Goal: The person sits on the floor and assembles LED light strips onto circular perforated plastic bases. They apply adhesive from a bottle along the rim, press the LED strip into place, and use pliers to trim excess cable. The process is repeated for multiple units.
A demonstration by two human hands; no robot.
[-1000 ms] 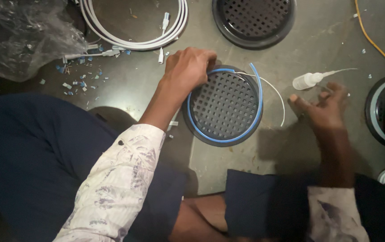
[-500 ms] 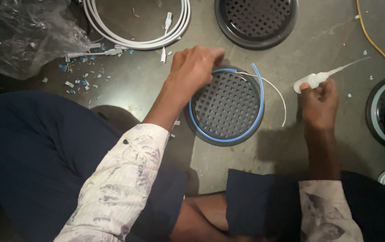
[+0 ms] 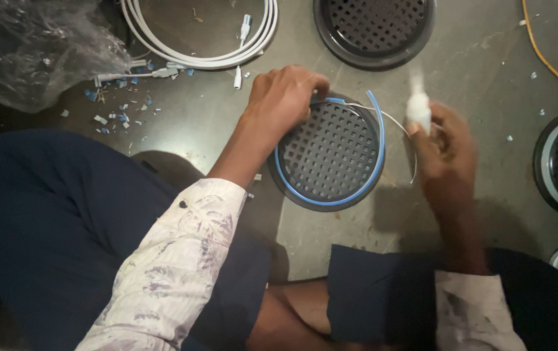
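Pressing a blue strip [image 3: 375,140] onto the round grille's [image 3: 329,151] eleven o'clock rim, the left hand [image 3: 283,97] is clenched; the right hand [image 3: 444,146] grasps a white tube [image 3: 418,107] at three o'clock, likely to be applied along the strip.

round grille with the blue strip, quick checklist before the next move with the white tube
1. Left hand steadies the grille: ok, it rests on the upper left rim.
2. Blue strip seated around the rim: not ok, its end lifts free at the upper right.
3. White tube gripped: ok, it is in the right hand.
4. Nozzle aimed at the rim: cannot tell, blurred.
5. Thin white wire out of the way: not ok, it loops beside the right edge.
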